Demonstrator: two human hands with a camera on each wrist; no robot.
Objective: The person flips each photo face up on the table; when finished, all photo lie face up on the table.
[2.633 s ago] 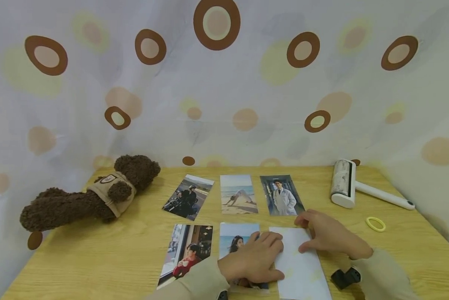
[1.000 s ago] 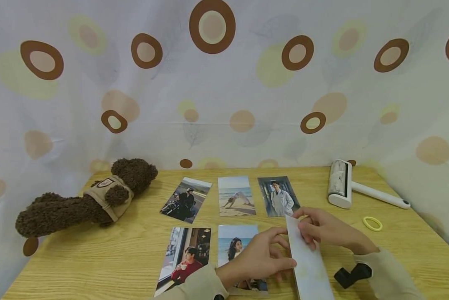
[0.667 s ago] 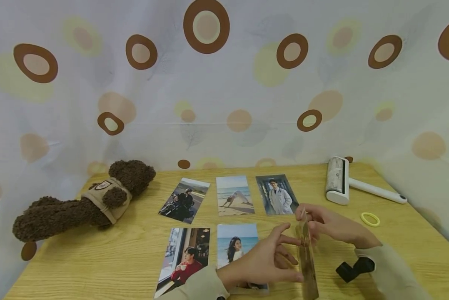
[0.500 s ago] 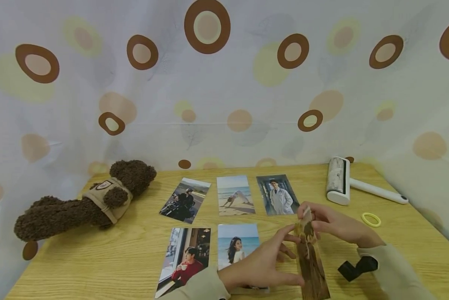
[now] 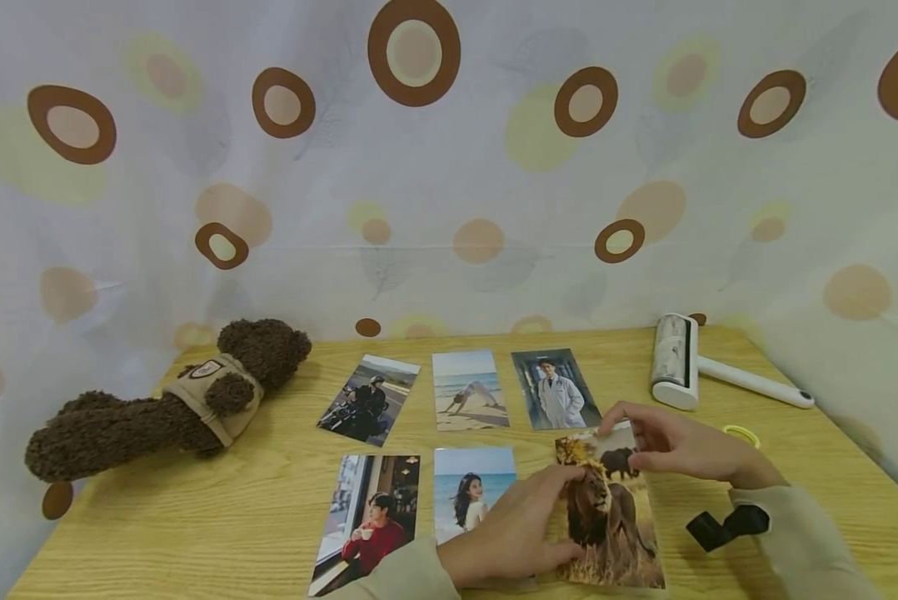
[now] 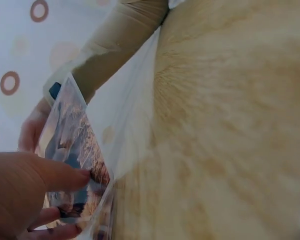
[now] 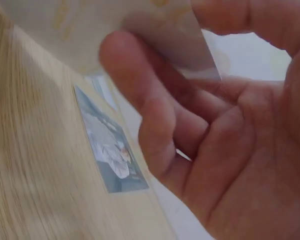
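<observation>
A lion photo (image 5: 620, 533) faces up in front of me in the head view, with an elephant at its upper right. My right hand (image 5: 692, 447) pinches its upper right corner between thumb and fingers. Along its left edge, my left hand (image 5: 512, 527) touches it with thumb and fingertips. The left wrist view shows the left thumb lying over the printed side of the photo (image 6: 92, 150). In the right wrist view, the white back of the photo (image 7: 75, 30) is lifted off the table by the right fingers. Beneath my left forearm, a beach portrait photo (image 5: 470, 500) is partly covered.
On the wooden table (image 5: 217, 525) lie a café photo (image 5: 374, 529), a motorcycle photo (image 5: 370, 400), a beach stretching photo (image 5: 470, 392) and a doctor photo (image 5: 557, 392). A brown teddy bear (image 5: 134, 425) lies left. A lint roller (image 5: 674, 362) and yellow ring (image 5: 741, 435) are right.
The photo, white side up at first, has been lifted on edge and turned over, so its lion picture now faces up. Both hands stayed at it; the other photos lie as before.
</observation>
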